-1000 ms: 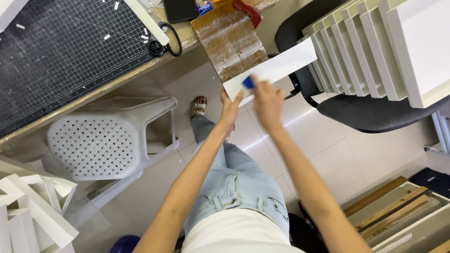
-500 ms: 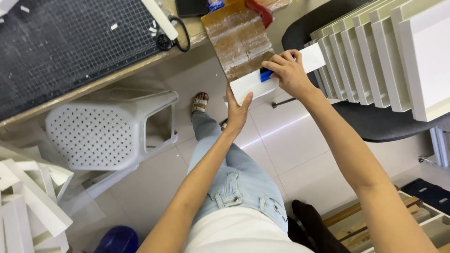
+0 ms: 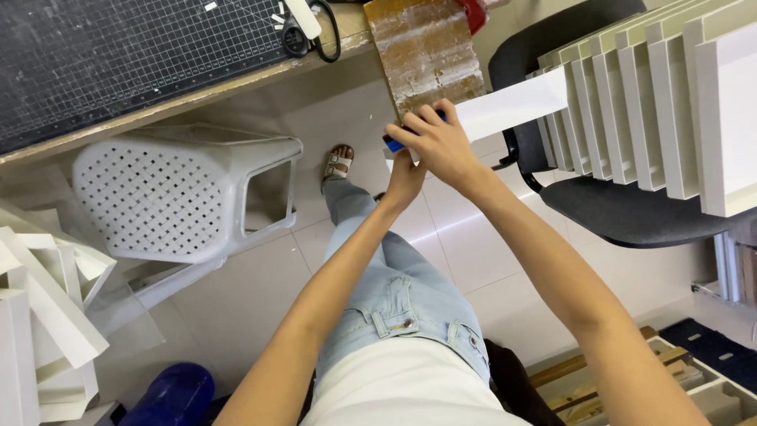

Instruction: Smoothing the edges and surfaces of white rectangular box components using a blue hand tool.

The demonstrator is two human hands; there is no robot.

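Observation:
A long white board strip [image 3: 512, 104] is held out level in front of me. My left hand [image 3: 406, 177] supports its near end from below, mostly hidden behind the other hand. My right hand [image 3: 438, 140] lies on top of that end and grips a small blue tool [image 3: 392, 144] pressed against the strip. The strip's far end reaches the row of white boxes [image 3: 654, 102] stacked on a black chair [image 3: 631, 213]. A brown stained board [image 3: 426, 51] juts over the table edge just above my hands.
A dark cutting mat [image 3: 118, 55] covers the wooden table at top left, with scissors [image 3: 303, 31] on it. A white perforated plastic stool [image 3: 173, 193] lies tipped on the tiled floor. Folded white boxes [image 3: 39, 315] pile at left; wooden trays [image 3: 694, 379] sit at lower right.
My right hand with the blue tool has slid back along the strip from its middle to its near end, over my left hand. The strip stays held out.

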